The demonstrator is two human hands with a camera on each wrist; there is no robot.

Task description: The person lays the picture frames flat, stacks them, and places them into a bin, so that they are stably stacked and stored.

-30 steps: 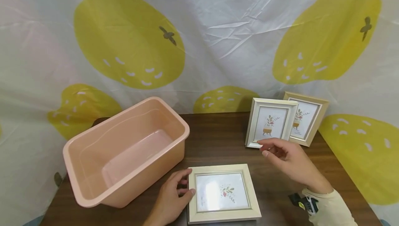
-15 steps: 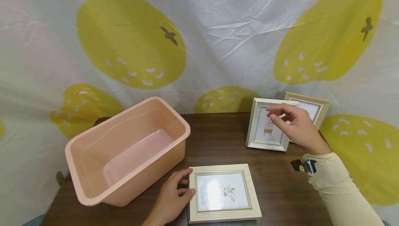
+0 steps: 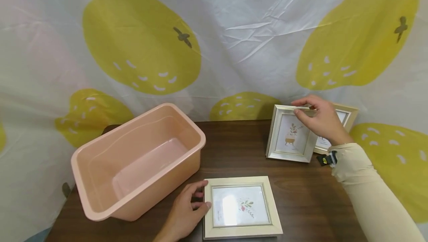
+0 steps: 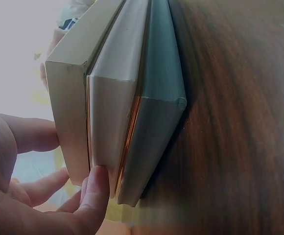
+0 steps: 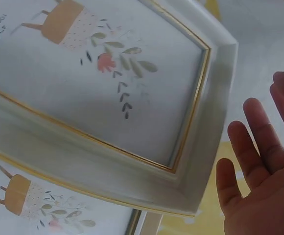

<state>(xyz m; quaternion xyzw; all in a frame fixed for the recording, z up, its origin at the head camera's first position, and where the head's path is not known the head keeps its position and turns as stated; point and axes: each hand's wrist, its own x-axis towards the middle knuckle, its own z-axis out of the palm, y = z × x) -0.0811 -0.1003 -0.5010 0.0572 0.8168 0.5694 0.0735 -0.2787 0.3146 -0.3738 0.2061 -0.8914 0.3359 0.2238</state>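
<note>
At the front of the table lies a cream picture frame [image 3: 244, 231] with a flower print, face up. The left wrist view shows it as the top of a stack, over a white frame [image 4: 113, 83] and a bluish-grey frame [image 4: 162, 73]. My left hand [image 3: 185, 210] rests its fingers and thumb against the stack's left side. Farther back, a silvery-white picture frame [image 3: 291, 156] leans upright before a beige-edged frame [image 3: 349, 117]. My right hand [image 3: 322, 119] is at the white one's top edge, thumb in front; in the right wrist view its fingers [image 5: 249, 152] look apart from the frame.
An open pink plastic bin [image 3: 133, 193] stands on the left of the dark wooden table [image 3: 230, 141]. Behind the table hangs a pale curtain [image 3: 240, 60] with large yellow fruit shapes. A black-and-white strap device [image 3: 329, 158] is on the right wrist.
My right hand has risen from the white frame's lower corner, across its front, to its top edge. The left hand has stayed against the stack.
</note>
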